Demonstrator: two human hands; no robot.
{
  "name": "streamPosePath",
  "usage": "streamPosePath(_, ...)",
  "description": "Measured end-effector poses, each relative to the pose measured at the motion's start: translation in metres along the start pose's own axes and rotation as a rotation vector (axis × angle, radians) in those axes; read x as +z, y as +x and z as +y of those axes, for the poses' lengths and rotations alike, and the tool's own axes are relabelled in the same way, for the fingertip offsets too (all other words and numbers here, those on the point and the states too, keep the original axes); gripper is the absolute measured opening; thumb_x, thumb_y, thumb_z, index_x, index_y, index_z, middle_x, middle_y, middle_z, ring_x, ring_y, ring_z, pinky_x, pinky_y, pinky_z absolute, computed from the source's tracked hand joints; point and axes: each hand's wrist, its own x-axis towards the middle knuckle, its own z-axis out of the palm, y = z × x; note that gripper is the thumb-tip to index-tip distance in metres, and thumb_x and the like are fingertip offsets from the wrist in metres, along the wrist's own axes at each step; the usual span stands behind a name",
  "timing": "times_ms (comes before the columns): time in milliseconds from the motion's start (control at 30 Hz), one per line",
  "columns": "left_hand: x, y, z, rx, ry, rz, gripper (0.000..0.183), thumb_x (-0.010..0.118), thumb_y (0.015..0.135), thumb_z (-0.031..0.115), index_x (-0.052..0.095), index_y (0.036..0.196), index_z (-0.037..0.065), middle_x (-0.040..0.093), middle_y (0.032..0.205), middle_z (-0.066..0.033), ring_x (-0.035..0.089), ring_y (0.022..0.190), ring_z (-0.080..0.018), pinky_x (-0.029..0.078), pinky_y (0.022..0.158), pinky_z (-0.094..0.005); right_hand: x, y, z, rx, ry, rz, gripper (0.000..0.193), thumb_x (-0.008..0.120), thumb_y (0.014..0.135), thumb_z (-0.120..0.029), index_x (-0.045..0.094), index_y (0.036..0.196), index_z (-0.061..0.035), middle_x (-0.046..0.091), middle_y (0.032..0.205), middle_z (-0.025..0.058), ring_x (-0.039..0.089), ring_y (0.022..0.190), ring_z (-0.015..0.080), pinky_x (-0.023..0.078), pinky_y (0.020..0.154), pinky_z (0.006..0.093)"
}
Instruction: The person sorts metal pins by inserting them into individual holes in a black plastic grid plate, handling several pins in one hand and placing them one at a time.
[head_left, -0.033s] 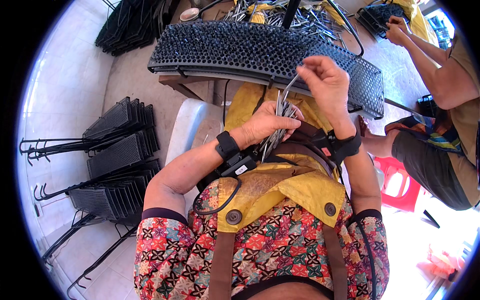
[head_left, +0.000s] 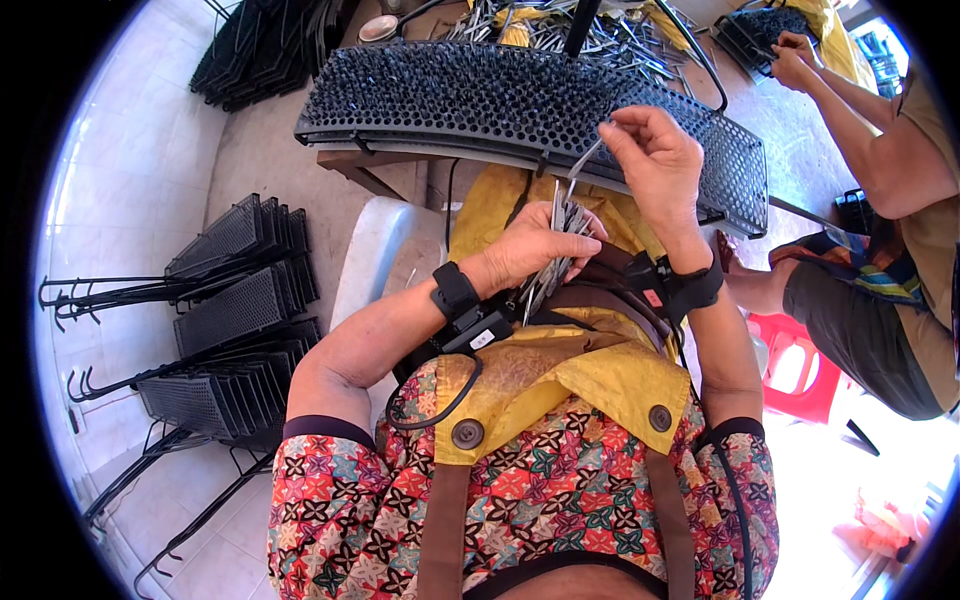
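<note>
My left hand [head_left: 528, 252] is closed around a bundle of thin grey metal strips [head_left: 568, 216], held low in front of my lap. Between the thumb and fingertips of my right hand [head_left: 657, 165] is one metal strip [head_left: 586, 158], slanting down toward the top of the bundle. Just beyond both hands lies a long black perforated rack [head_left: 460, 95]. Dark pieces stand packed in many of its holes, mostly at the left and middle; the holes at its right end show bare mesh.
A pile of loose metal strips [head_left: 640, 50] lies behind the rack. Stacked black mesh racks with hooked rods [head_left: 240, 240] stand at the left. At the right a co-worker's hands [head_left: 795, 60] handle another rack [head_left: 745, 45]; a red stool [head_left: 795, 370] is below. A yellow apron [head_left: 520, 375] covers my lap.
My right hand has shifted slightly up and to the right with the strip. The left hand and its bundle look the same.
</note>
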Motion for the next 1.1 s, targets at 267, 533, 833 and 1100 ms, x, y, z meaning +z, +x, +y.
streamPosePath(267,-0.001,0.001,0.0,-0.005,0.003,-0.007,0.018,0.064,0.079,0.006,0.058,0.094,-0.001,0.058,0.068,-0.0042,0.055,0.053,-0.011,0.044,0.048,-0.022,0.015,0.017,0.008,-0.549,-0.253,0.219,0.011,0.066,0.07,0.002,0.058,0.077,-0.002,0.06,0.074,0.0107,0.059,0.067,0.0269,0.048,0.059,0.0321)
streamPosePath(533,-0.002,0.001,-0.001,-0.013,0.006,0.005,0.018,0.065,0.079,0.006,0.059,0.094,-0.001,0.058,0.068,-0.004,0.055,0.053,-0.0112,0.044,0.048,-0.022,0.019,0.014,0.026,-0.706,-0.449,-0.114,0.008,0.061,0.072,-0.001,0.06,0.08,-0.0026,0.058,0.077,0.0109,0.056,0.072,0.0296,0.046,0.061,0.0368)
streamPosePath(833,0.001,0.0,-0.001,-0.004,-0.011,0.01,0.017,0.064,0.079,0.005,0.058,0.093,-0.001,0.058,0.069,-0.0045,0.055,0.054,-0.0116,0.044,0.048,-0.0223,-0.004,-0.02,0.002,0.231,0.109,-0.522,0.007,0.063,0.076,-0.004,0.063,0.079,0.0019,0.061,0.069,0.0048,0.057,0.056,0.0076,0.043,0.047,0.0231)
streamPosePath(1100,0.0,0.001,0.0,-0.002,0.004,0.01,0.018,0.063,0.079,0.006,0.056,0.094,-0.002,0.057,0.068,-0.0046,0.055,0.053,-0.0116,0.044,0.048,-0.0221,0.001,0.005,-0.006,-0.316,-0.111,0.087,0.008,0.064,0.073,0.001,0.062,0.079,-0.0011,0.061,0.07,0.0088,0.058,0.057,0.0162,0.046,0.054,0.0249)
